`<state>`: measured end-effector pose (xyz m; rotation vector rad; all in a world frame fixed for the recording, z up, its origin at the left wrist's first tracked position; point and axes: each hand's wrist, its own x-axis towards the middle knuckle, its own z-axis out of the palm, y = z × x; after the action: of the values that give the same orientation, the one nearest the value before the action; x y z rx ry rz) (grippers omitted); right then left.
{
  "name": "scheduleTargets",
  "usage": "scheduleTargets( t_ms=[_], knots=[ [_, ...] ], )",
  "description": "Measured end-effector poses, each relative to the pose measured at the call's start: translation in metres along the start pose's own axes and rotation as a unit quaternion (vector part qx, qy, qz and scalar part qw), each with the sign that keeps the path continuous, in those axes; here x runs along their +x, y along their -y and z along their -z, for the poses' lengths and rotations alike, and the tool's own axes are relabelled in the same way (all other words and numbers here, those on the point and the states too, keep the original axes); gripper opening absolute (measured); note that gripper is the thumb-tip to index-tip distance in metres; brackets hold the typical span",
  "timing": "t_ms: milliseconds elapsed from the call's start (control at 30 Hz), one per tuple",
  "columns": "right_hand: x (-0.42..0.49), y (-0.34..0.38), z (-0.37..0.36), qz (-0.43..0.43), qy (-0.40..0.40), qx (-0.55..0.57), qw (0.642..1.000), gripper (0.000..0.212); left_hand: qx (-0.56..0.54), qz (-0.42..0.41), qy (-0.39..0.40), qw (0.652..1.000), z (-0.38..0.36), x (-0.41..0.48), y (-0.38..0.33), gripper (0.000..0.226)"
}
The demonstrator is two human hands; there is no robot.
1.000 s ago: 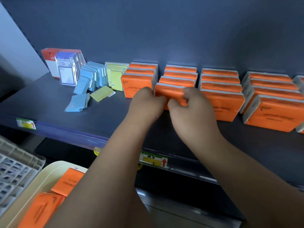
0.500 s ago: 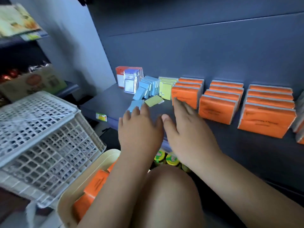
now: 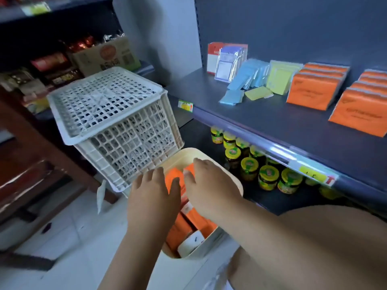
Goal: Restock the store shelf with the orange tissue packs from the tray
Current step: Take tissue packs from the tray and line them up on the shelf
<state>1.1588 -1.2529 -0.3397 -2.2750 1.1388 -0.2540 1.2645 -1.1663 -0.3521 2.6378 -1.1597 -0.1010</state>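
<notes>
A cream tray (image 3: 236, 186) sits low on the floor, holding several orange tissue packs (image 3: 183, 229). My left hand (image 3: 154, 197) and my right hand (image 3: 209, 189) hover over the tray with fingers spread, right above one orange pack (image 3: 174, 178); neither grips anything. On the dark shelf (image 3: 272, 122) at the upper right stand rows of orange tissue packs (image 3: 312, 91), with another row (image 3: 360, 113) further right.
An upturned white lattice crate (image 3: 113, 122) rests against the tray's left side. Blue and yellow packets (image 3: 247, 80) fill the shelf's left part. Yellow-lidded jars (image 3: 249, 166) stand on the lower shelf. My bare knee (image 3: 314, 248) is at the bottom right.
Both hands let go of the pack on the shelf, drew back and dropped down over the tray. My view swung left and down from the shelf.
</notes>
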Motion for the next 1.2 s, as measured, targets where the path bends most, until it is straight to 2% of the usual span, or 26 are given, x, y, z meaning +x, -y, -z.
scheduleTargets(
  t_ms=[233,300,433,533,667,800,900,1033,1200],
  knots=[
    [0.034,-0.036,-0.067,-0.031,0.143,-0.054,0.988,0.043,-0.055,0.084,0.086,0.991,-0.06,-0.001,0.044,0.042],
    [0.041,-0.046,-0.085,-0.03,0.172,-0.084,0.981,0.043,-0.062,0.106,0.109,0.986,-0.071,0.002,0.052,0.035],
    [0.053,-0.054,-0.116,-0.026,0.209,-0.128,0.969,0.04,-0.081,0.136,0.131,0.979,-0.092,0.012,0.064,0.036],
    [0.076,-0.049,-0.123,-0.046,0.188,-0.125,0.973,0.043,-0.078,0.138,0.147,0.976,-0.104,0.021,0.066,0.038],
    [0.122,-0.062,-0.12,-0.158,0.105,-0.049,0.981,0.052,-0.121,0.157,0.158,0.967,-0.124,0.048,0.074,0.048],
    [0.152,-0.091,-0.126,-0.286,0.066,0.043,0.955,0.07,-0.191,0.19,0.146,0.952,-0.139,0.09,0.077,0.053],
    [0.161,-0.103,-0.132,-0.345,0.072,0.13,0.927,0.078,-0.133,0.149,0.161,0.967,-0.155,0.122,0.075,0.046],
    [0.172,-0.111,-0.145,-0.352,0.016,0.215,0.911,0.065,-0.081,0.152,0.197,0.965,-0.173,0.152,0.079,0.059],
    [0.174,-0.104,-0.151,-0.33,0.054,0.217,0.917,0.063,-0.079,0.159,0.198,0.964,-0.178,0.155,0.079,0.055]
  ],
)
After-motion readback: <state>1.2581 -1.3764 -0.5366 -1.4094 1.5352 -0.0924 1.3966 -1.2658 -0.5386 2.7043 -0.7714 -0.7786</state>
